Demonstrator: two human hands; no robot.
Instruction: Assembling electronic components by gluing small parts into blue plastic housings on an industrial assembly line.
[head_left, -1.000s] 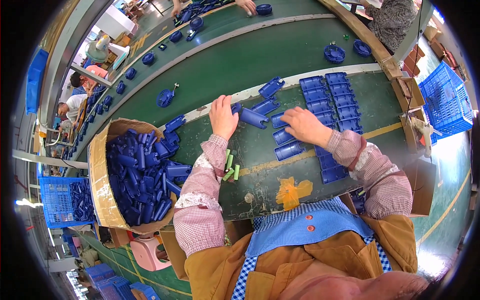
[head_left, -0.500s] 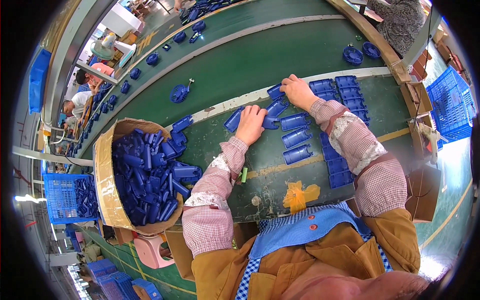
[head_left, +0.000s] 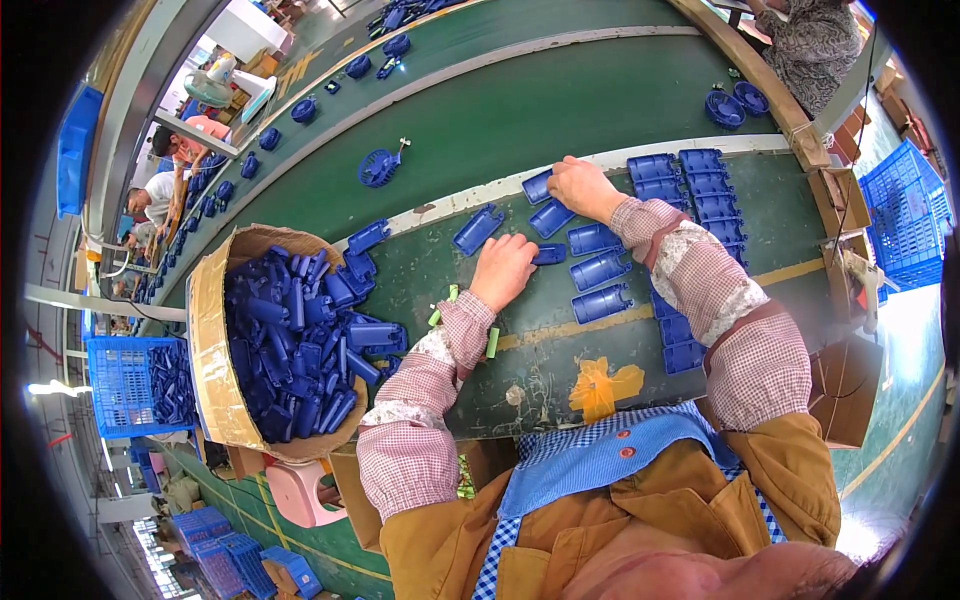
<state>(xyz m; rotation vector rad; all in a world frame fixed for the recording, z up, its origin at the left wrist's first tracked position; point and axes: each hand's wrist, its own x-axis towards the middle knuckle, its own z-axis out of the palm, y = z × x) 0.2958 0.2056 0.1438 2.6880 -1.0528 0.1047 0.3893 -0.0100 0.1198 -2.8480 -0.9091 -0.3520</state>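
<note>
My left hand (head_left: 503, 272) is closed, fingertips pressed at the left end of a blue plastic housing (head_left: 549, 254) on the green bench. Farther back, the fingers of my right hand (head_left: 586, 189) grip the right end of another blue housing (head_left: 538, 187), partly hidden by them. Between the hands lies a loose housing (head_left: 551, 218), tilted. Another housing (head_left: 478, 230) rests left of it, beyond my left fingers. A short column of housings (head_left: 600, 270) lies just below my right hand. Longer columns (head_left: 712, 192) stand to its right, partly covered by my right sleeve.
At left, a cardboard box (head_left: 215, 370) overflows with blue housings. Small green pieces (head_left: 492, 342) lie beside my left sleeve. A round blue part with wires (head_left: 378, 168) sits on the green conveyor (head_left: 500, 120); two round blue parts (head_left: 725, 110) lie far right. Orange tape (head_left: 605, 388) marks the near edge.
The housing at my right hand has shifted left and that hand slightly left with it. My left hand has drawn nearer to me, baring the loose housings around it. The view has shifted slightly.
</note>
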